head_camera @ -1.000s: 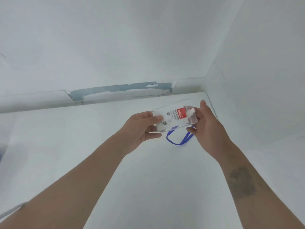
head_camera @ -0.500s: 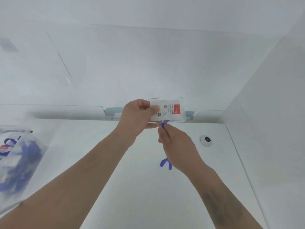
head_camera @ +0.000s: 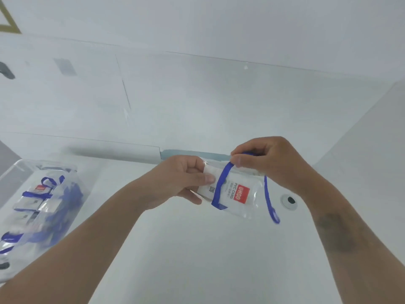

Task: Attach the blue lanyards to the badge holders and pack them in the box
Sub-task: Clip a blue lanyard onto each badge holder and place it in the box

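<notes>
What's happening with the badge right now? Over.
Left hand grips badge holder. Right hand pinches blue lanyard, wrapped across it. Clear box at left, already holding finished ones. Nothing in the way.

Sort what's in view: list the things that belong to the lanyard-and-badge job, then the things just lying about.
Part of the job:
- badge holder, gripped by the left hand
- blue lanyard wrapped across it, pinched by the right hand
- clear box at left with finished badges inside

Just lying about:
- round fitting set in the table
- gold-edged shape on the wall
</notes>
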Demonstrator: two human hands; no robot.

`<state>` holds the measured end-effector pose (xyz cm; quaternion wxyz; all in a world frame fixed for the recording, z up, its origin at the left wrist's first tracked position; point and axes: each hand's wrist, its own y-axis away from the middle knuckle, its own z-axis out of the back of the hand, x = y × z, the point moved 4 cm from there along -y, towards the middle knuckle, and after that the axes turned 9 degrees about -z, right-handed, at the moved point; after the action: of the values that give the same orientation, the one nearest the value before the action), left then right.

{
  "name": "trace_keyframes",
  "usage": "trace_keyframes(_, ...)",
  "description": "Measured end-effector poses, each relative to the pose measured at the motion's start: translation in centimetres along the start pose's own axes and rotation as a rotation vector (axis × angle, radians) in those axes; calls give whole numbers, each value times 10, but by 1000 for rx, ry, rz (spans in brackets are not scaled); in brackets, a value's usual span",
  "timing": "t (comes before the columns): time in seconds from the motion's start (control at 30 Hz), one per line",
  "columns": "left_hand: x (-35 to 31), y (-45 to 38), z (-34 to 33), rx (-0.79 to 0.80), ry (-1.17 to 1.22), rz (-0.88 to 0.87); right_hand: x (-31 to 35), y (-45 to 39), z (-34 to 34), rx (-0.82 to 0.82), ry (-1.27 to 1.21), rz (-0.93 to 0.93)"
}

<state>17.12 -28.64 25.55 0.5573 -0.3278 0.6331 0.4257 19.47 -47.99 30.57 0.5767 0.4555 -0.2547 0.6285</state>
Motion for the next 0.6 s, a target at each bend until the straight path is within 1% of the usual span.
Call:
trace_keyframes(0.03, -1, 3, 3, -12, 92, 1, -5, -1, -5, -5, -123, -35)
trace_keyframes(0.1, -1, 7, 9, -91, 268, -8, -18, -3, -21, -55, -259, -96)
trace_keyframes(0.17, 1, 7, 18, -240, 400, -24, -30, 1, -44, -120, -202, -146)
trace_keyframes(0.23, 5, 6, 29, -411, 438, -25, -35, 8, -71, -113, -106, -139)
trace_keyframes(0.27, 8, 6, 35, -484, 389, -25, -35, 13, -85, -75, -66, -122)
trace_keyframes(0.3, 11, 6, 39, -542, 285, -22, -34, 19, -94, -43, -1, -97)
trace_keyframes(0.33, 14, 7, 46, -580, 150, -21, -31, 23, -101, -24, 105, -53)
trace_keyframes(0.37, 17, 9, 51, -594, 9, -24, -27, 26, -104, -40, 225, -1)
trace_keyframes(0.4, 19, 11, 54, -584, -117, -35, -21, 26, -102, -76, 327, 60)
trace_keyframes(0.47, 21, 15, 57, -513, -289, -51, -5, 27, -91, -134, 436, 148)
trace_keyframes(0.53, 23, 21, 56, -379, -335, -42, 10, 22, -81, -121, 481, 177)
trace_keyframes(0.6, 24, 27, 52, -220, -295, -8, 18, 14, -70, -64, 407, 137)
